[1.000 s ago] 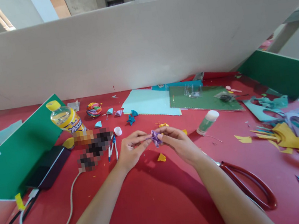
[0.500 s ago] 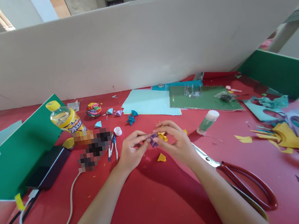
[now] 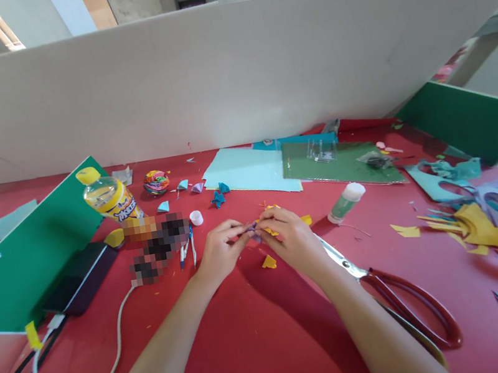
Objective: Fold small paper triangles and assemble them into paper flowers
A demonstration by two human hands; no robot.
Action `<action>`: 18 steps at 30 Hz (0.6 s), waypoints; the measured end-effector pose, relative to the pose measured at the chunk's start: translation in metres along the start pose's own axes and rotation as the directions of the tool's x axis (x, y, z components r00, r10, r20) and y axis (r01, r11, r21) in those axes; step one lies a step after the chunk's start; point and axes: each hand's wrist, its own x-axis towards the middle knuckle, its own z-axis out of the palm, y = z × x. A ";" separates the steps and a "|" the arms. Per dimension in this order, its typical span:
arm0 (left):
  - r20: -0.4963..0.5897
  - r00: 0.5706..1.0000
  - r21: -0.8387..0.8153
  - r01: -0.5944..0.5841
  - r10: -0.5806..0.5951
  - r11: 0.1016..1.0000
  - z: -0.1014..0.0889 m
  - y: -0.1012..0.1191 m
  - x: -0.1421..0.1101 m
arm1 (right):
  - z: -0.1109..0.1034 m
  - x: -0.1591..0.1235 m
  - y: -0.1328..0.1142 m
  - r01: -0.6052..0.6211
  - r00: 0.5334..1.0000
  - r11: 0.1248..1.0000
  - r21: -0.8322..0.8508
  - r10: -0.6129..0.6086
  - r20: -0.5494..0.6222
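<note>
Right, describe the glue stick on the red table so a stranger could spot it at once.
Start at the dark green paper sheet lying at the back of the red table. Just in front of its near edge, to the right of the person's right hand, lies a green plastic glue stick on its side. Its white cap and tube shape set it apart from the flat paper scraps around.

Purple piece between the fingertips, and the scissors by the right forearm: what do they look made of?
Purple piece: seemingly thin coloured paper, matte, creased into small folds like the folded paper shapes nearby. Scissors: bright, reflective blades, likely steel; glossy dark red handle loops, probably plastic or plastic-coated.
</note>
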 end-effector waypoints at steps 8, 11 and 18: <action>-0.025 1.000 0.035 -0.017 0.018 0.999 0.001 0.004 -0.001 | 0.004 -0.001 0.000 -0.038 0.996 0.999 0.035 0.041 -0.084; -0.001 0.999 0.031 -0.033 0.033 0.999 0.000 0.003 0.000 | 0.002 -0.001 0.000 -0.041 0.997 0.998 0.057 0.044 -0.056; -0.017 0.997 0.001 -0.072 0.072 0.997 -0.004 0.000 0.001 | -0.002 0.001 -0.001 -0.001 1.000 0.997 0.076 -0.001 0.029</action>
